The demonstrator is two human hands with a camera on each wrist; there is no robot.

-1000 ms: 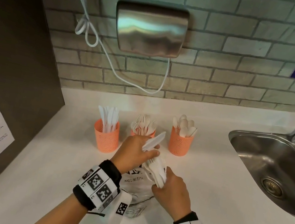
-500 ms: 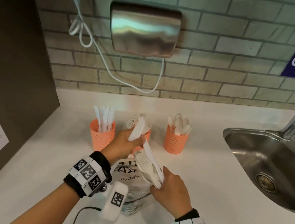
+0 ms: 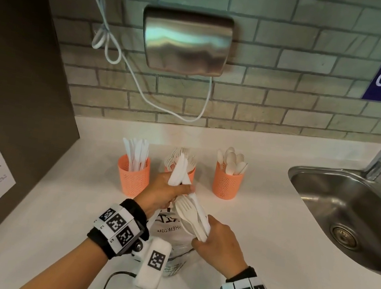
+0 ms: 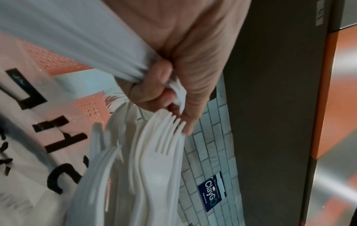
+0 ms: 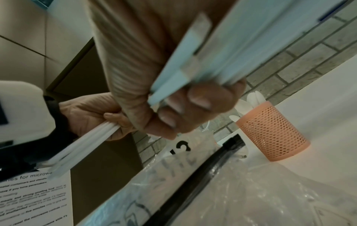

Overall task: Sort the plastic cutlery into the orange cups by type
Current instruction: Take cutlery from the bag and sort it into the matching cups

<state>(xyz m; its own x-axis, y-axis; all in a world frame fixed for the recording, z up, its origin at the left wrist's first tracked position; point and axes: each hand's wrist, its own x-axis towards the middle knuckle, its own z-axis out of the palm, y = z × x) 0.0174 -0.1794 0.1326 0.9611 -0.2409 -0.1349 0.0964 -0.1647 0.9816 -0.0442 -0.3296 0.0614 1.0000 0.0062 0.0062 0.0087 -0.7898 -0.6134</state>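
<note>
Left cup (image 3: 132, 175): holds only knives, blades up; stands just left of the left hand's grip. Looks well stocked.

Left hand (image 3: 164, 190): fingers curled round a few knives (image 3: 178, 171), blades pointing up and away from the grip, handles trailing back below the palm (seen in the right wrist view). The same hand also pinches a bunched fold of the bag (image 3: 174, 240). Judgement: these knives are picked out and next go left, into the knife cup.

Middle cup (image 3: 191, 172): directly behind the left grip, mostly hidden by the held knives; fork tines show above its rim.

Right hand (image 3: 218, 245): closed tight on a mixed bundle (image 3: 191, 216) by the handles. A fork lies on top, tines toward the left grip, nearly touching its fingertips; a knife runs along the far side. What is under the fork I cannot tell for certain.

Right cup (image 3: 227, 184): spoons only, bowls up; stands beyond and slightly right of the right grip, apart from it.

Status: all three cups already carry one type each, so sorting is well under way. Left to do: drop the held knives, split the bundle. The bag lies below both grips on the counter (image 3: 272, 221); whether more cutlery is inside cannot be read.
</note>
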